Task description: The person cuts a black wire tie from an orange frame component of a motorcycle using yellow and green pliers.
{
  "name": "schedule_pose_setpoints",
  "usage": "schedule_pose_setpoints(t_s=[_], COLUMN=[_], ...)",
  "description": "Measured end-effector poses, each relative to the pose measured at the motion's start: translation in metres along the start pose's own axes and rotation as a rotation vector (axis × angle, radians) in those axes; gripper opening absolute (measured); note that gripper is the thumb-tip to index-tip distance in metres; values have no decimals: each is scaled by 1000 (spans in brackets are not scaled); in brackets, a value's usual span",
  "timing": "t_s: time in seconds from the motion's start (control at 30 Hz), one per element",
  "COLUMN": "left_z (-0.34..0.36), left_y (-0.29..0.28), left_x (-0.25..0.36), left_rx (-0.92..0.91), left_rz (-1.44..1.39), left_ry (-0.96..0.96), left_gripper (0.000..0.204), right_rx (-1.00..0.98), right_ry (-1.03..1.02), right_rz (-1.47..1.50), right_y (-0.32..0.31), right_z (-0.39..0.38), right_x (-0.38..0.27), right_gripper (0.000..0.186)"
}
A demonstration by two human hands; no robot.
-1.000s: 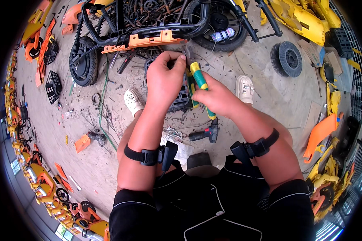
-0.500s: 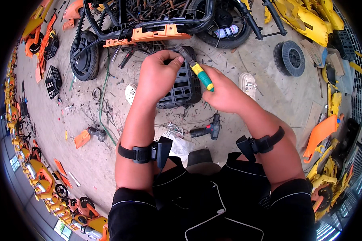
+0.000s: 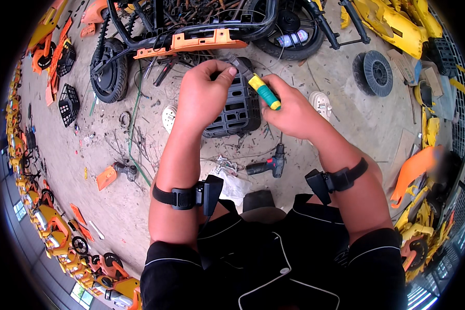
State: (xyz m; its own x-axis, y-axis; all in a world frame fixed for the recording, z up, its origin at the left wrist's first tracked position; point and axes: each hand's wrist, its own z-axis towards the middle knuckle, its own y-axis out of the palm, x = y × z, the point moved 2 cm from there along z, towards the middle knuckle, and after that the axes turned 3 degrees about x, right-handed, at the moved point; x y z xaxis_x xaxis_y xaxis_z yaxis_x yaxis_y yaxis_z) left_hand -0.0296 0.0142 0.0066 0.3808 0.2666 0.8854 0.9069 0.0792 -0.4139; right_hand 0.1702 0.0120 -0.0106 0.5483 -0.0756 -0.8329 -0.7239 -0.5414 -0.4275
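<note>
My right hand (image 3: 290,111) is wrapped round the green and yellow handle of what looks like a knife (image 3: 265,93). Its flat grey blade points up and left, toward my left thumb. My left hand (image 3: 204,95) is closed, with thumb and forefinger pinched together by the blade; what they hold, if anything, is hidden. Below both hands, a black plastic basket (image 3: 231,121) with slots lies on the floor between my white shoes. Just beyond the hands is an orange strip (image 3: 204,42) on the black frame (image 3: 155,40) of a two-wheeler.
A cordless drill (image 3: 268,164) and a white plastic bag (image 3: 233,186) lie close to my knees. Farther off are a wheel (image 3: 110,72) at left, a black spool (image 3: 377,74) at right, and yellow body panels (image 3: 390,26). Loose cables and scraps litter the floor.
The knife's handle has tipped slightly downward and right with my right hand, which has shifted a little. My left hand stays nearly in place, still pinched.
</note>
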Motion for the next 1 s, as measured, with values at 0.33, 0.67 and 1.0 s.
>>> schedule_pose_setpoints(t_s=[0.33,0.67,1.0], left_z=[0,-1,0], left_y=[-3,-8,-7], left_x=[4,8,4], left_rx=[62,154,114], left_rz=[-170,-267,-293], left_ry=[28,-12,16], left_gripper=[17,19,17], right_rx=[161,-87,-105], right_ry=[12,89,28], right_rz=[20,448,231], right_y=[2,5,10], right_z=[-1,5,8], right_x=[-26,-13,-15], right_gripper=[40,48,49])
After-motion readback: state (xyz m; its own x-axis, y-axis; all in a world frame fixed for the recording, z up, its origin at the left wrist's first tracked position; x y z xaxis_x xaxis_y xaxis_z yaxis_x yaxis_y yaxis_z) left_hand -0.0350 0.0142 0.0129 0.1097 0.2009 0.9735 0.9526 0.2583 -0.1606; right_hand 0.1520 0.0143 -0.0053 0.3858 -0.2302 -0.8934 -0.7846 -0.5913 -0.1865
